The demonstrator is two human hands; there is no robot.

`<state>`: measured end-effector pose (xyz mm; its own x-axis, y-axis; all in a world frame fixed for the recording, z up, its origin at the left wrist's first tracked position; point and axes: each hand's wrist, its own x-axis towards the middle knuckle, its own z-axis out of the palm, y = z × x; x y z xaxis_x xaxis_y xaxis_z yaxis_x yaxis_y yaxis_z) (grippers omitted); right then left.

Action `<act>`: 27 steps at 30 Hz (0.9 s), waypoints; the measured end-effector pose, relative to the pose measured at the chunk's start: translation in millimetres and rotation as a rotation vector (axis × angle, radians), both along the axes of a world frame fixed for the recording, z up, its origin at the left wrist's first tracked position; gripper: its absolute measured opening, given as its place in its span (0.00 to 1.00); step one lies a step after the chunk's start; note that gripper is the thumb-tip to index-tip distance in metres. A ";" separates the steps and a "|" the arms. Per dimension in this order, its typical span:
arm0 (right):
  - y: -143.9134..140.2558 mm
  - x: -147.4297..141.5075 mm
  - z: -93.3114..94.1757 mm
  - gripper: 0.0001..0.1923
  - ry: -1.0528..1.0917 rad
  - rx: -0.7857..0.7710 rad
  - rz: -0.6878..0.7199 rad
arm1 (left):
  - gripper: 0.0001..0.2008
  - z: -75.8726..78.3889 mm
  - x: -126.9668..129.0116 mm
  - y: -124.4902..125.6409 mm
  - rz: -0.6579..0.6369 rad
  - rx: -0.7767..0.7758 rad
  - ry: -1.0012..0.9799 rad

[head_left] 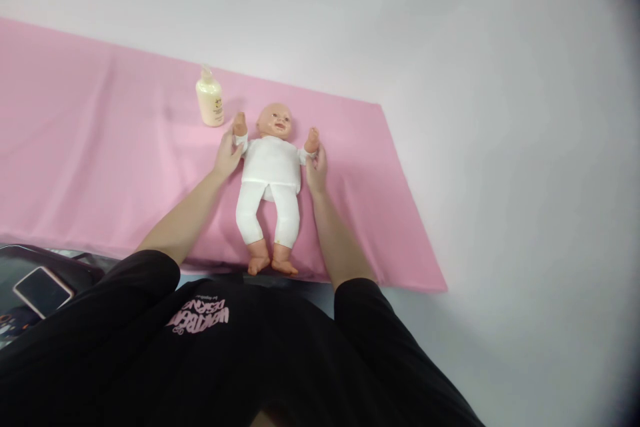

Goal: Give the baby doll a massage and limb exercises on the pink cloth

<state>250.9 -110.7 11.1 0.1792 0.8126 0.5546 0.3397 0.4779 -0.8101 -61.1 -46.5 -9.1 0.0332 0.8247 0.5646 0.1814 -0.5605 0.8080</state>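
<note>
A baby doll [271, 163] with a white cloth body lies face up on a pink sheet [125, 147], its feet toward me. My left hand [229, 155] is closed around the doll's forearm on the left side, just below its plastic hand. On the other side, my right hand [317, 170] grips the opposite forearm in the same way. Both of the doll's arms are bent upward beside its head. Some of my fingers are hidden behind the doll's arms.
A pump bottle [210, 100] of pale yellow liquid stands on the sheet, left of the doll's head. At the lower left, a phone [44, 291] rests on a dark surface beside the table. A pale wall or floor surrounds the sheet's far and right edges.
</note>
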 end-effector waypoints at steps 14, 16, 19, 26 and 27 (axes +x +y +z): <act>9.0 2.9 -17.8 0.24 -0.190 -0.035 0.044 | 0.27 -5.4 3.0 4.7 -0.064 0.078 0.370; 10.6 4.1 -20.7 0.25 -0.143 -0.038 0.032 | 0.28 -4.3 1.6 3.6 -0.047 0.052 0.319; 14.9 6.3 -27.4 0.31 -0.052 -0.043 0.007 | 0.34 -3.6 -0.1 2.5 -0.020 0.024 0.209; 27.3 19.5 -35.8 0.41 0.093 -0.031 -0.059 | 0.37 -11.3 -1.0 10.8 0.047 -0.106 -0.094; 30.6 23.2 -37.8 0.41 0.091 -0.009 -0.066 | 0.36 -13.1 -1.6 13.3 0.069 -0.130 -0.128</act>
<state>274.1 -80.0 -26.7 0.2820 0.8025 0.5258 0.2947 0.4491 -0.8435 -62.7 -33.1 -22.2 -0.0910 0.8889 0.4489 0.1065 -0.4395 0.8919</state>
